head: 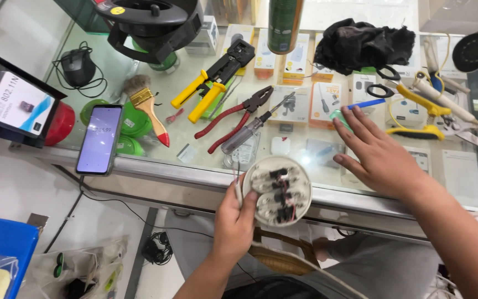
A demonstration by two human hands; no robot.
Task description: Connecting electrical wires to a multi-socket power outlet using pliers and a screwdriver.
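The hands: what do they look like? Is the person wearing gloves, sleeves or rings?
Both hands are bare, with no gloves. The left hand and the right hand show no rings, watch or bracelet. Both forearms are uncovered as far as the picture shows, so no sleeves are in view. The fingernails are short and unpainted. Grey trousers show below the arms.

At the left of the frame a smartphone (100,139) lies on the glass counter (195,176), beside a paintbrush (146,105). Toward the upper middle lie a yellow crimping tool (215,77) and red-handled pliers (238,116). A black cloth (363,43) sits at the upper right, near black-handled scissors (384,81).
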